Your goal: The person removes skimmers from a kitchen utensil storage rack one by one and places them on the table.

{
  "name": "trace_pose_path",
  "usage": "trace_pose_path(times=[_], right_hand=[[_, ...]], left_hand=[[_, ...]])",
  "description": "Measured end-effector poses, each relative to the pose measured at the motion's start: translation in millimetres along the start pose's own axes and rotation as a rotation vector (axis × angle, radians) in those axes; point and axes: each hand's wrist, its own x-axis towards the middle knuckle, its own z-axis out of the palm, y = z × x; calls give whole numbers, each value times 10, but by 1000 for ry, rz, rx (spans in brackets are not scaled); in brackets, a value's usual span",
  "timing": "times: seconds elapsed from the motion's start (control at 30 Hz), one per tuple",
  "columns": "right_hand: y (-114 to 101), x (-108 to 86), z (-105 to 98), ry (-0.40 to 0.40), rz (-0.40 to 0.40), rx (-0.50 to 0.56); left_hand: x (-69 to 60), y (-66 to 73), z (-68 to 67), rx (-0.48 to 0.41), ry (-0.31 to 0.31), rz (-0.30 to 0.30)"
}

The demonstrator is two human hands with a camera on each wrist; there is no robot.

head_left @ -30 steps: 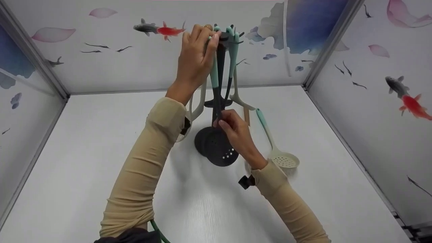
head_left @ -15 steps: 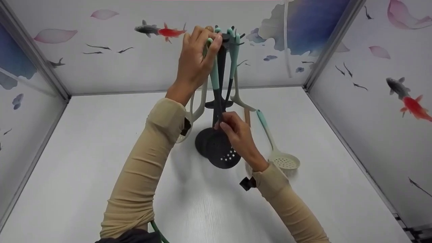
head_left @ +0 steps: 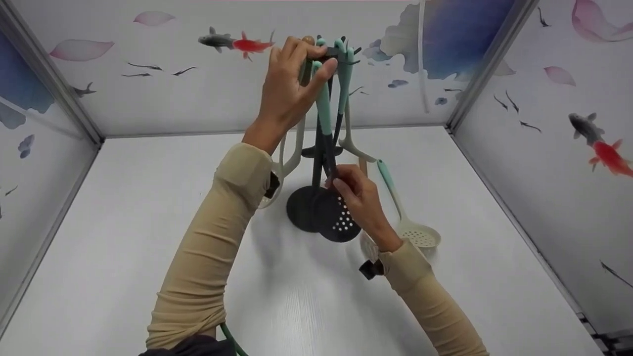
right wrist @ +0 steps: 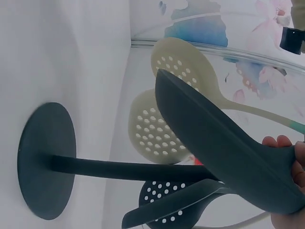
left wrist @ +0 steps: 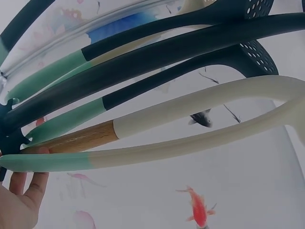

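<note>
A black upright utensil stand (head_left: 299,210) with a round base holds several hanging kitchen tools. My left hand (head_left: 293,89) grips the top of the stand, its thumb reaching across a mint handle. In the left wrist view, fingers of this left hand (left wrist: 21,205) show beside the hooked handle ends. My right hand (head_left: 363,198) pinches the neck of a black slotted skimmer (head_left: 341,222) with a mint handle, head down in front of the base. The right wrist view has this skimmer (right wrist: 224,143) nearly edge-on, its neck between the fingers; parts of both hands are hidden.
Beige slotted tools (right wrist: 152,126) hang left of the stand. To its right, a beige skimmer (head_left: 418,235) with a mint handle and a wooden-handled tool (head_left: 364,165) lie on the white table (head_left: 198,277). Printed panels (head_left: 163,99) enclose the table's back and sides.
My right hand has shifted slightly right with the black skimmer, whose mint handle top has moved down and right. My left thumb has stretched out to the right; the left hand otherwise stays at the stand's top.
</note>
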Motion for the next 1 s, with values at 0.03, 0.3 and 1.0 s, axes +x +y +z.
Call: trace_pose_path(times=[0.03,0.3,1.0], right_hand=[[-26,-9,-20,3,4,-8],[16,-104,-326,73,78,-58],[800,-342,-1800,243,580,-604]], left_hand=[[0,1,-1,-2,-2,-8],[30,2,21,59,22,-6],[36,40,18,111,1,-9]])
